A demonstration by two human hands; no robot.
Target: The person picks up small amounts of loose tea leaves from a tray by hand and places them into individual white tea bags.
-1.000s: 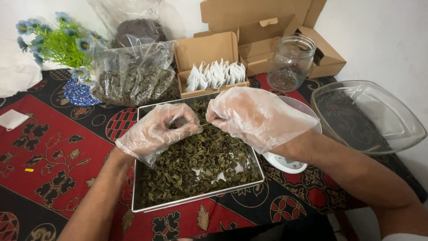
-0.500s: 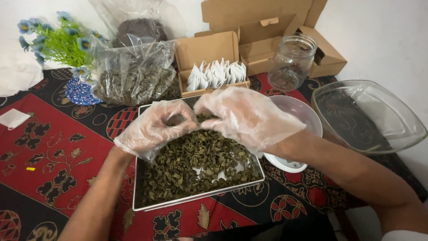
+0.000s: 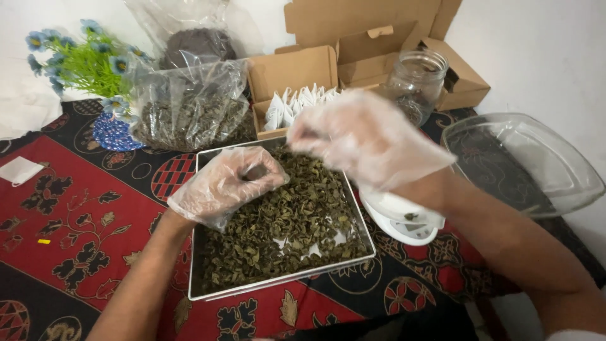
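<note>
Left hand [image 3: 224, 183], gloved, sits over the tray's [image 3: 278, 287] 10 o'clock corner. Its fingers are curled together with thumb meeting fingertips in a ring around something small and dark; I cannot tell what. Right hand [image 3: 369, 139], gloved and motion-blurred, is up in the air at the tray's 1 o'clock. Its fingertips look pinched together, but blur hides whether any leaf is between them.

The dried green leaves [image 3: 297, 221] fill the tray at centre, thin at 5 o'clock where bare metal shows.

Step, as I judge it: picking leaves by the pinch, right hand mid-lift, left hand keeping its small hold low over the pile. The next move likely calls for a steady pinch and a slow carry, since loose flakes drop easily. One bit already lies on the white scale [image 3: 404, 224] at 3 o'clock.

Around the tray:
- A leaf bag [image 3: 189, 107] is at 11 o'clock.
- A box of white sachets [image 3: 297, 104] is at 12 o'clock.
- A jar [image 3: 416, 79] is at 1 o'clock.
- A glass dish [image 3: 524, 164] is at 2 o'clock, well apart.
- Blue flowers [image 3: 82, 60] are far off at 10 o'clock.
- A lone sachet [image 3: 19, 169] lies on the red cloth [image 3: 76, 208] at 9 o'clock.

Versus half a second ago: the right hand was down at the pile, touching the left hand's fingertips. Now it is raised and swung to 1 o'clock, clear of the left, covering the sachet box edge and the scale's bowl. The left hand has barely moved. The tray and the rest are unchanged.
</note>
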